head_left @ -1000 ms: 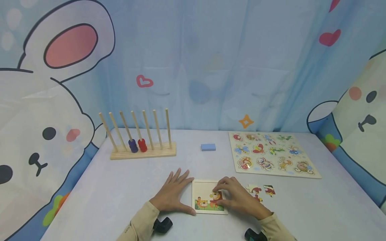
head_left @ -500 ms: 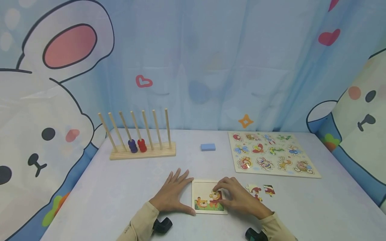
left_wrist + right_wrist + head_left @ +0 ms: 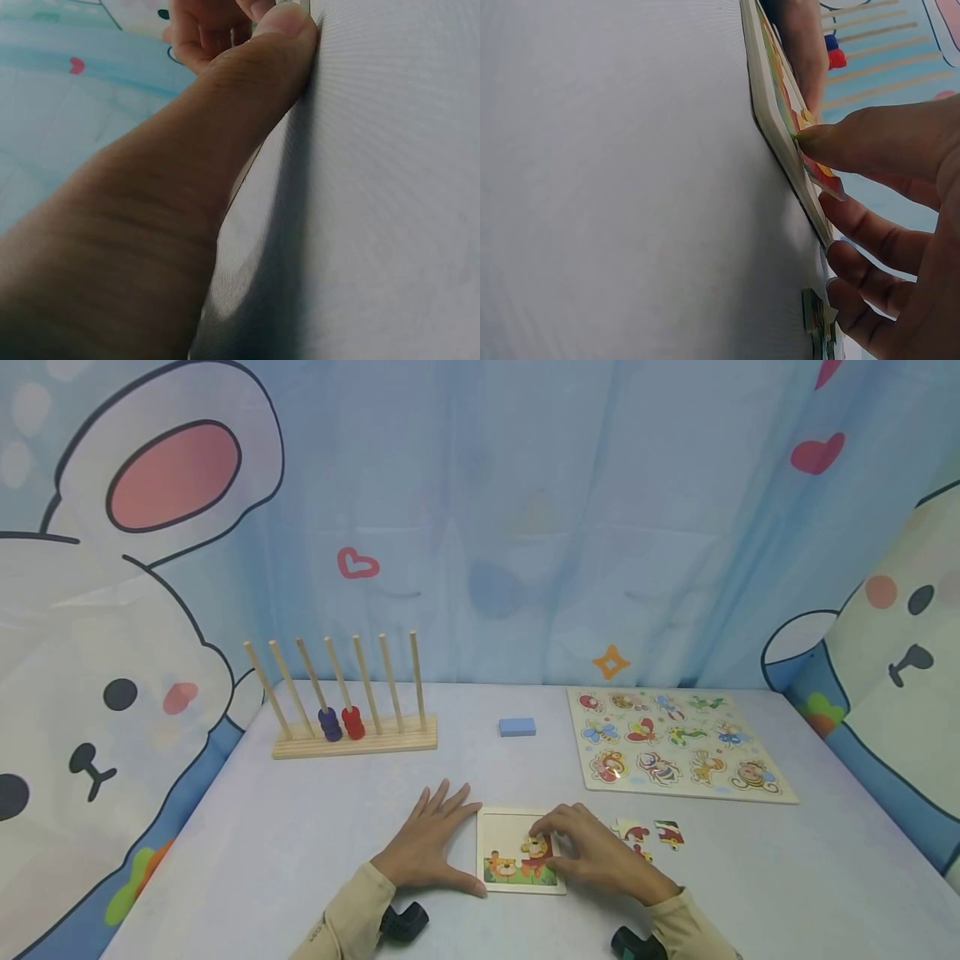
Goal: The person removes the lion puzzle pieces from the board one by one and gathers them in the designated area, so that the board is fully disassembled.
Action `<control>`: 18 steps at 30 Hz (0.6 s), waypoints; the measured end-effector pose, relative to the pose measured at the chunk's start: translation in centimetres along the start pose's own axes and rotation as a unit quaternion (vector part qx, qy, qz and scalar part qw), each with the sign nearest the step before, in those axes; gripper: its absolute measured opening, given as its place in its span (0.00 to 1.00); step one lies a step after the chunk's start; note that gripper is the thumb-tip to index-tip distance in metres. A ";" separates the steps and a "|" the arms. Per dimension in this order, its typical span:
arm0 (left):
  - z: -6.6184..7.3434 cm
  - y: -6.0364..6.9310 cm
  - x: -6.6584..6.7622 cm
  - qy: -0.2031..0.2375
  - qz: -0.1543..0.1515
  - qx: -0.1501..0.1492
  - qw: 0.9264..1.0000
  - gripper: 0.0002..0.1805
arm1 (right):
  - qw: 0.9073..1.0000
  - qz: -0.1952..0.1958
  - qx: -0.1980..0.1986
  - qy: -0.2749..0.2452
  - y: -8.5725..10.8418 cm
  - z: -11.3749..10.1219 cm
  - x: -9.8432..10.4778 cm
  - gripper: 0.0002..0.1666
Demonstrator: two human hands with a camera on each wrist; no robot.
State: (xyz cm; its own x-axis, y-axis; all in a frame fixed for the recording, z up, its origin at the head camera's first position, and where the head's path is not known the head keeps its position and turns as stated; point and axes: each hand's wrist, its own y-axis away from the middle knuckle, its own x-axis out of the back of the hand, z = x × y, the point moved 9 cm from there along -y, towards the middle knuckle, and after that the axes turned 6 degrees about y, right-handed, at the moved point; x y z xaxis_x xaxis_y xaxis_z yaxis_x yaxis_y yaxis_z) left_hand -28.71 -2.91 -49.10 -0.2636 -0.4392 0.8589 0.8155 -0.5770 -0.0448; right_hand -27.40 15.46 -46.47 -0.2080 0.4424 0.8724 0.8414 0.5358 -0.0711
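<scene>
A shallow square jigsaw tray (image 3: 501,828) lies flat on the table, with joined pieces along its lower edge showing a cartoon animal (image 3: 502,867) on green. My right hand (image 3: 596,853) reaches over the tray's right side and pinches a red-and-yellow puzzle piece (image 3: 537,846) between thumb and fingers. In the right wrist view this puzzle piece (image 3: 826,178) sits slightly tilted at the tray's edge, under the thumb. At the tray's left side my left hand (image 3: 430,845) is spread, its thumb touching the lower left corner and its index finger at the upper left.
Several loose puzzle pieces (image 3: 669,833) lie right of the tray, partly behind the right hand. Further back are a blue block (image 3: 517,727), a peg board with insect pictures (image 3: 678,739) and a wooden bead rack (image 3: 356,743) with tall rods. A printed curtain (image 3: 487,527) hangs behind.
My right thumb has shifted slightly to the right at the puzzle piece, uncovering more of the picture. The left hand and the tray stay in place.
</scene>
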 end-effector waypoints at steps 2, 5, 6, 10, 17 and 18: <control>0.0 0.0 0.0 0.000 -0.001 0.001 1.000 0.61 | 1.000 -0.002 -0.001 0.002 0.0 0.1 0.0 0.20; 0.1 0.0 0.1 0.000 -0.002 0.001 1.000 0.61 | 1.000 -0.001 0.003 0.008 0.0 0.1 0.0 0.20; 0.1 0.0 0.1 0.001 -0.002 0.002 1.000 0.61 | 1.000 0.000 0.007 0.010 0.0 0.1 0.0 0.20; 0.1 0.0 0.1 0.000 -0.002 0.000 1.000 0.61 | 1.000 0.007 0.022 0.019 0.0 -0.1 0.1 0.18; 0.1 0.0 0.1 -0.002 -0.001 0.000 1.000 0.61 | 0.999 0.005 0.027 0.024 0.0 -0.3 0.3 0.18; 0.0 0.0 0.1 -0.003 0.000 -0.001 1.000 0.61 | 0.999 0.003 0.026 0.023 0.0 -0.2 0.3 0.18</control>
State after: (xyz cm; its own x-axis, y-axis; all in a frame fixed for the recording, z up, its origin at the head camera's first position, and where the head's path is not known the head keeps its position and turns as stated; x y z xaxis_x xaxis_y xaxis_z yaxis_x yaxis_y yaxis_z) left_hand -28.72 -2.91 -49.04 -0.2618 -0.4351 0.8615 0.8146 -0.5783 -0.0446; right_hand -27.35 15.44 -46.12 -0.1788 0.4120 0.8935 0.8151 0.5707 -0.1000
